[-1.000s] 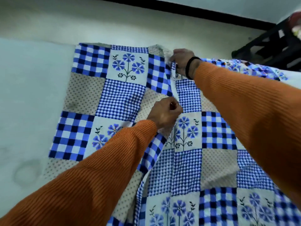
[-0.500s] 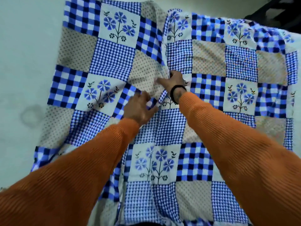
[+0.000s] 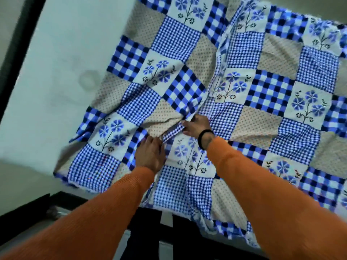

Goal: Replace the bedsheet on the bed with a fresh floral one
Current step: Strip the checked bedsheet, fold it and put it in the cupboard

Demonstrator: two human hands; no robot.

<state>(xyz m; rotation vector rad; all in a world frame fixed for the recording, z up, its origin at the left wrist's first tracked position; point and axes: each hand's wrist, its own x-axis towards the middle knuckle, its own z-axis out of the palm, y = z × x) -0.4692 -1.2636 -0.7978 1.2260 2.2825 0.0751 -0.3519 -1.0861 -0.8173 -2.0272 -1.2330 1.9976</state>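
Both hands clamped on one raised fold of the floral bedsheet (image 3: 234,87), near the bed's front edge: left hand (image 3: 150,154) nearer that edge, right hand (image 3: 197,126) just beyond. Fold running away toward the far edge, loose half heaped leftward; bare mattress (image 3: 65,62) waiting toward the left edge, likely needing a leftward pull

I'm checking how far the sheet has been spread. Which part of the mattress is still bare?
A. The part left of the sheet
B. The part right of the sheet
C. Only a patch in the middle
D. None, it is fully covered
A: the pale mattress lies uncovered to the left of the floral sheet, while the left hand and right hand grip a fold near its middle.
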